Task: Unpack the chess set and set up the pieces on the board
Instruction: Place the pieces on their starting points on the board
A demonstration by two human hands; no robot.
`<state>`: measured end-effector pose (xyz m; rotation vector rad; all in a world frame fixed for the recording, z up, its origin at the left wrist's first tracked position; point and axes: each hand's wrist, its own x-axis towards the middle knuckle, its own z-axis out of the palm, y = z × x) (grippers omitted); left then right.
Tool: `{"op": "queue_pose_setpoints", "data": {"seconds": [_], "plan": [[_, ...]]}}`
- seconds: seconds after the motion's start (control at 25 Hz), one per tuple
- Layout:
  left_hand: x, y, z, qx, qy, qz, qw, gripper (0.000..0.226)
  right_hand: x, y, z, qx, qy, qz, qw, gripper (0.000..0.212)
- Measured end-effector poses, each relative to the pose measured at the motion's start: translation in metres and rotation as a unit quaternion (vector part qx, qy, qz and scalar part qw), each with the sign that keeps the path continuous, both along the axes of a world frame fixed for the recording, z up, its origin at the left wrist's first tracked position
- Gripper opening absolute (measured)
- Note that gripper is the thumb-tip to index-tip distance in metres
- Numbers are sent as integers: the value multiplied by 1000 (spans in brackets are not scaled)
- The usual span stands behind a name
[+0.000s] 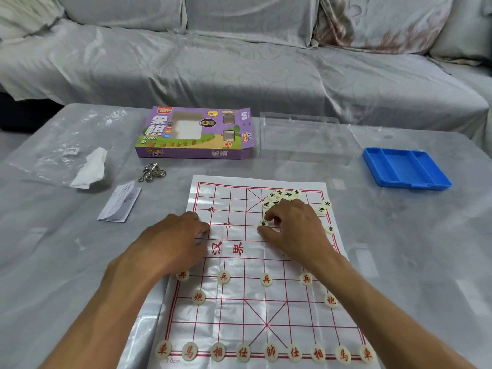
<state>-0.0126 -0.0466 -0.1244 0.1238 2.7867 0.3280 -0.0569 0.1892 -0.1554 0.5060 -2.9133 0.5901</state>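
A paper xiangqi board (239,310) with red lines lies on the table. Red-lettered pieces (271,351) stand in a row along its near edge, with cannons and soldiers (266,279) in front of them. Black-lettered pieces (282,197) sit in a loose pile at the far right of the board, and a few more lie along the right edge. My right hand (292,227) pinches one black piece (263,222) between thumb and fingers just below the pile. My left hand (173,241) rests with curled fingers on the board's left edge; whether it holds anything is hidden.
A purple game box (197,133) and a clear plastic case (306,137) stand beyond the board. A blue tray (404,167) lies at the right. A tissue (90,169), a metal ring puzzle (153,172) and a leaflet (119,201) lie at the left.
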Motion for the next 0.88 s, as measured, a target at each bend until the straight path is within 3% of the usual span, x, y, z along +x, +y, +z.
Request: {"op": "queue_pose_setpoints", "data": {"seconds": [0.28, 0.44, 0.64, 0.76, 0.88], "plan": [[1, -1, -1, 7, 11, 1, 1000, 26, 0, 0, -2, 15, -14, 5, 1000, 27], [0, 0, -3, 2, 11, -2, 1000, 26, -24, 29, 13, -36, 24, -80, 996, 19], [0, -1, -7, 8, 20, -6, 1000, 23, -51, 53, 4, -16, -20, -87, 996, 36], [-2, -3, -9, -1, 20, -10, 1000, 22, -53, 55, -4, 69, 8, -21, 997, 41], [-2, -4, -10, 3, 21, -14, 1000, 21, -57, 59, -3, 108, 26, -13, 994, 24]]}}
